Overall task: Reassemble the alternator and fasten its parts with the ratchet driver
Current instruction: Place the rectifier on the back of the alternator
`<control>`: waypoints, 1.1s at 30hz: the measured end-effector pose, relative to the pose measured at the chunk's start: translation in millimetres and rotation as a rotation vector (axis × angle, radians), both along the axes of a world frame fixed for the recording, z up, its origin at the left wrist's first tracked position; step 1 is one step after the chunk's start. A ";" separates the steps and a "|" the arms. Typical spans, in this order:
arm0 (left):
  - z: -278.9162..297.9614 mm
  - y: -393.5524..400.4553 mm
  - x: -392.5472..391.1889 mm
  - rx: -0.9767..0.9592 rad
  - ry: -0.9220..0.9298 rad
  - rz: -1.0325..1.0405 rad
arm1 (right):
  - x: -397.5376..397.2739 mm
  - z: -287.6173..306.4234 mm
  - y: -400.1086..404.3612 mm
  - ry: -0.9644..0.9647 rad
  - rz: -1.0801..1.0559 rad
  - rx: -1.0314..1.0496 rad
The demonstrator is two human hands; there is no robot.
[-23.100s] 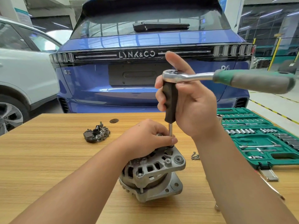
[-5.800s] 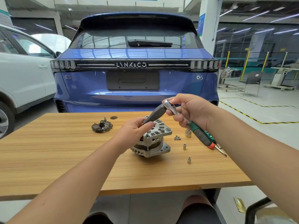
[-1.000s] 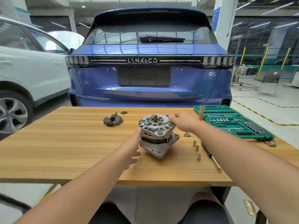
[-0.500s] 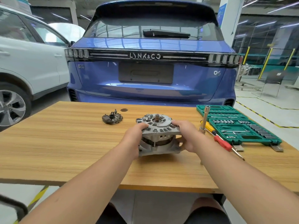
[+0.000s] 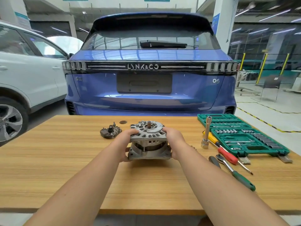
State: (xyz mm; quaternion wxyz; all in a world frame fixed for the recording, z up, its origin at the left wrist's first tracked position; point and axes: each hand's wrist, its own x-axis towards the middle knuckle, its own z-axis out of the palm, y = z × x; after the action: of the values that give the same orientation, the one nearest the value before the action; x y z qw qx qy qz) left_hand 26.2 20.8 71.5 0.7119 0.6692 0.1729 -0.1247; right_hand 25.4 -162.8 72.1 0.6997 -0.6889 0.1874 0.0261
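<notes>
The grey alternator [image 5: 149,141] stands upright on the wooden table [image 5: 48,160], shaft end up. My left hand [image 5: 126,142] grips its left side, fingers curled over the top housing. My right hand [image 5: 173,141] grips the right side the same way. A black rectifier part [image 5: 110,132] lies apart to the left. The ratchet driver [image 5: 234,173], with a green handle, lies on the table to the right, untouched.
An open green socket case [image 5: 241,136] sits at the right. A tall socket extension [image 5: 206,132] stands beside it, with a red and yellow screwdriver [image 5: 225,154] lying close by. A small dark disc [image 5: 123,122] lies behind the alternator. A blue car is parked beyond the table.
Both hands went from reaching at the alternator to gripping its two sides. The ratchet, held earlier, now lies on the table at the right.
</notes>
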 end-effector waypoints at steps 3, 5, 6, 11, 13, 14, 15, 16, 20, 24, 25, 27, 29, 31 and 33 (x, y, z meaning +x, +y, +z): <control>-3.5 4.9 2.9 -0.009 -0.028 -0.034 | -1.2 -2.1 0.8 -0.019 -0.005 0.004; -11.0 10.5 3.6 -0.019 -0.067 -0.059 | -1.9 -13.2 -0.7 -0.076 -0.016 0.045; -16.2 14.7 3.2 -0.008 -0.093 -0.062 | -3.4 -22.7 -1.3 -0.127 -0.034 0.056; -62.5 59.1 3.2 0.655 -0.420 0.022 | -13.9 -71.7 -1.3 -0.290 -0.244 0.053; -76.8 78.2 10.3 0.848 -0.388 0.060 | -6.2 -76.7 -2.2 -0.287 -0.301 0.095; -80.9 84.5 15.1 0.882 -0.361 0.091 | -1.1 -78.2 -3.1 -0.284 -0.313 0.118; -84.2 88.7 21.5 0.899 -0.339 0.123 | 3.7 -79.3 -4.1 -0.286 -0.324 0.146; -86.8 90.8 29.2 0.923 -0.320 0.147 | 8.2 -80.6 -5.1 -0.292 -0.335 0.173; -90.8 89.0 62.7 1.051 -0.297 0.136 | 19.3 -85.1 -8.3 -0.323 -0.346 0.223; -87.8 87.7 102.3 1.189 -0.290 0.106 | 20.8 -89.4 -8.0 -0.373 -0.343 0.234; -87.0 87.7 112.9 1.240 -0.294 0.083 | 21.3 -90.6 -8.0 -0.388 -0.339 0.229; -86.3 88.0 133.6 1.339 -0.314 0.021 | 22.1 -93.0 -7.7 -0.413 -0.332 0.220; -87.0 89.4 152.4 1.430 -0.309 -0.040 | 23.7 -96.1 -7.9 -0.429 -0.335 0.224; -89.1 91.2 168.5 1.466 -0.275 -0.105 | 25.2 -98.6 -9.2 -0.428 -0.336 0.230; -91.9 93.2 179.8 1.435 -0.234 -0.172 | 25.6 -98.2 -10.4 -0.430 -0.328 0.224</control>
State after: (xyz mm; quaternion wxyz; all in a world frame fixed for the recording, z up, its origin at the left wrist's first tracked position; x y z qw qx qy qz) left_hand 206.0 114.0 -20.3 0.1001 0.9909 0.0819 0.0362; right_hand 51.0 -173.2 -26.0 0.7900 -0.5576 0.1394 -0.2136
